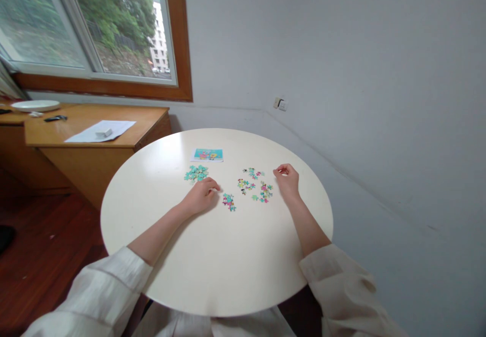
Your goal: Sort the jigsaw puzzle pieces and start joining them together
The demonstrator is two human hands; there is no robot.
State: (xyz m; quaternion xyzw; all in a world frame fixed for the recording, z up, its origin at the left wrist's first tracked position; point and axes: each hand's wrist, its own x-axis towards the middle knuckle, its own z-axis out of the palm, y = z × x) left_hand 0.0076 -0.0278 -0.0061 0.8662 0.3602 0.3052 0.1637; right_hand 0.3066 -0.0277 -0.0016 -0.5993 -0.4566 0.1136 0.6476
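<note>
Small colourful jigsaw pieces lie scattered on a round cream table. A heap of teal pieces sits at the left, and mixed pink, yellow and green pieces lie in the middle. A few joined pieces lie just right of my left hand. My left hand rests on the table with its fingers curled, pinched at the tips. My right hand rests to the right of the pieces, fingers curled in a pinch. What either pinch holds is too small to see. A small picture card lies beyond the pieces.
A wooden desk stands at the left under a window, with papers, a white plate and a dark item on it. Grey walls meet behind the table, with a wall socket. The floor is dark wood.
</note>
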